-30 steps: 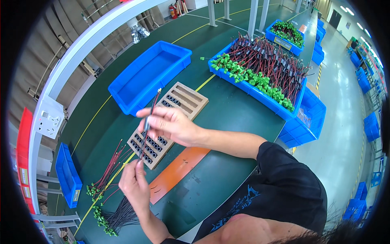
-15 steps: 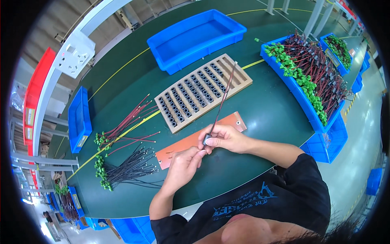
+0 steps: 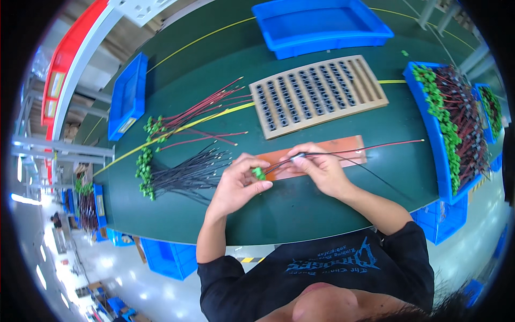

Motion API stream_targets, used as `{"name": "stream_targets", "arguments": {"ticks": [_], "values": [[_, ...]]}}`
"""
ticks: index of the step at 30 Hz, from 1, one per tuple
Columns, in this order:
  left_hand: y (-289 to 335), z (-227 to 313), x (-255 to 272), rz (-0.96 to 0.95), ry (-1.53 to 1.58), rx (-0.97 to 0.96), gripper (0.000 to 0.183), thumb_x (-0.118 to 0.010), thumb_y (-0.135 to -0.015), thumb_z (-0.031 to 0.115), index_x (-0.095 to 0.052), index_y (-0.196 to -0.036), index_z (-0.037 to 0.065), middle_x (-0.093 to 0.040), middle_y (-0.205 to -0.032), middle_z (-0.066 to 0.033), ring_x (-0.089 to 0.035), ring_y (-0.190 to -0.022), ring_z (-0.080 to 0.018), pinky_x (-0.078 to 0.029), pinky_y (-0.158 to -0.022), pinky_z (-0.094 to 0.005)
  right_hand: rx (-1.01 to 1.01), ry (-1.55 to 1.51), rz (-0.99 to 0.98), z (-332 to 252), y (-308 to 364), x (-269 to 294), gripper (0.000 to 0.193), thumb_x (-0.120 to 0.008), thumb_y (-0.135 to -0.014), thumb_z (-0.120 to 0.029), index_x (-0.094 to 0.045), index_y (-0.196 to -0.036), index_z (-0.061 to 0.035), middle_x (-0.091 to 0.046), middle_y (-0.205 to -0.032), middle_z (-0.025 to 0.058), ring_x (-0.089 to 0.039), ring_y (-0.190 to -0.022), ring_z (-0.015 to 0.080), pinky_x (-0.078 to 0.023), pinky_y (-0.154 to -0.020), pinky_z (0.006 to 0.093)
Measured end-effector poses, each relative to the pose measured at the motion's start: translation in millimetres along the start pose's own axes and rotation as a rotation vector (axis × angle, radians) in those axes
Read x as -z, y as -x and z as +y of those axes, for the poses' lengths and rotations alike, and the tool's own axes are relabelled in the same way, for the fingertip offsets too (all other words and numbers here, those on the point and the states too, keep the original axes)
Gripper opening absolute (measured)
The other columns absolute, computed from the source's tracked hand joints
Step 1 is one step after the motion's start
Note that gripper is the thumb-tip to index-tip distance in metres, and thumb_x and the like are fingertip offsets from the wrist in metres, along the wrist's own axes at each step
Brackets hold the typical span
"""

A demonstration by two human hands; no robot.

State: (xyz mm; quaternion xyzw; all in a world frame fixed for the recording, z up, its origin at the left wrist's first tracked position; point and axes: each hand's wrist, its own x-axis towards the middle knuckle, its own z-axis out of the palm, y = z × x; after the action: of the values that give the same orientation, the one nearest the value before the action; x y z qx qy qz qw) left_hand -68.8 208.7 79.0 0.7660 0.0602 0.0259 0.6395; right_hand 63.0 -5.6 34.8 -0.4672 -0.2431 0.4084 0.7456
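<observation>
Green bench; left hand pinches green connector, right hand dark core; I judge leads left of them undone, bundles right done.

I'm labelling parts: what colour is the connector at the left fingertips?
The connector is green, showing best in the head view.

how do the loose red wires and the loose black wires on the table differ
Colour: the red wires are red, the black wires black.
Place: the red wires lie farther from the person, the black wires nearer.
Grouping: the red wires are fewer and looser, the black wires a denser bunch.
Both have green plugs toward the left and pale tips toward the right.
</observation>
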Motion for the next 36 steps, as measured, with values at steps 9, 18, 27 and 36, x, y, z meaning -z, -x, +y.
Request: {"name": "stream_targets", "arguments": {"ticks": [9, 18, 27, 36], "values": [[13.1, -27.7, 29.9, 0.042, 0.129, 0.16, 0.024, -0.068, -0.098, 0.001, -0.071, -0.122, -0.006, -0.069, -0.105, -0.0109, -0.069, -0.089, -0.0161, -0.058, -0.075, -0.0284, -0.043, -0.038, 0.062, 21.1, -9.4, -7.4, 0.025, -0.053, -0.11, -0.011, -0.057, -0.13, 0.0018, -0.066, -0.131, 0.0165, -0.068, -0.117, 0.023, -0.059, -0.1, 0.036], [9.4, -25.2, 33.6, 0.151, 0.065, 0.215, 0.024, -0.065, -0.103, 0.008, -0.073, -0.123, -0.002, -0.069, -0.103, -0.0083, -0.068, -0.087, -0.0128, -0.062, -0.078, -0.0266, -0.038, 0.008, 0.021, 28.2, -16.4, -14.7, 0.024, -0.051, -0.11, -0.009, -0.057, -0.13, 0.002, -0.066, -0.131, 0.0167, -0.069, -0.116, 0.0229, -0.06, -0.098, 0.0341], [4.9, -34.8, 30.2, 0.19, -0.279, 0.09, 0.022, -0.07, -0.097, 0.004, -0.074, -0.117, -0.004, -0.067, -0.091, -0.0068, -0.062, -0.08, -0.0126, -0.051, -0.073, -0.0266, -0.036, 0.042, 0.039, 28.2, -18.8, -16.3, 0.022, -0.052, -0.109, -0.009, -0.057, -0.128, 0.0013, -0.066, -0.131, 0.0149, -0.07, -0.114, 0.0207, -0.061, -0.096, 0.0328], [14.3, -6.3, 20.8, 0.115, -0.496, 0.012, 0.036, -0.089, -0.072, 0.004, -0.076, -0.106, 0.0, -0.072, -0.091, -0.0085, -0.066, -0.073, -0.0178, -0.053, -0.07, -0.0314, -0.11, -0.003, 0.089, 25.9, -20.8, -14.8, 0.019, -0.053, -0.109, -0.01, -0.059, -0.125, -0.0005, -0.067, -0.128, 0.0129, -0.069, -0.114, 0.0179, -0.061, -0.095, 0.0315]]}}
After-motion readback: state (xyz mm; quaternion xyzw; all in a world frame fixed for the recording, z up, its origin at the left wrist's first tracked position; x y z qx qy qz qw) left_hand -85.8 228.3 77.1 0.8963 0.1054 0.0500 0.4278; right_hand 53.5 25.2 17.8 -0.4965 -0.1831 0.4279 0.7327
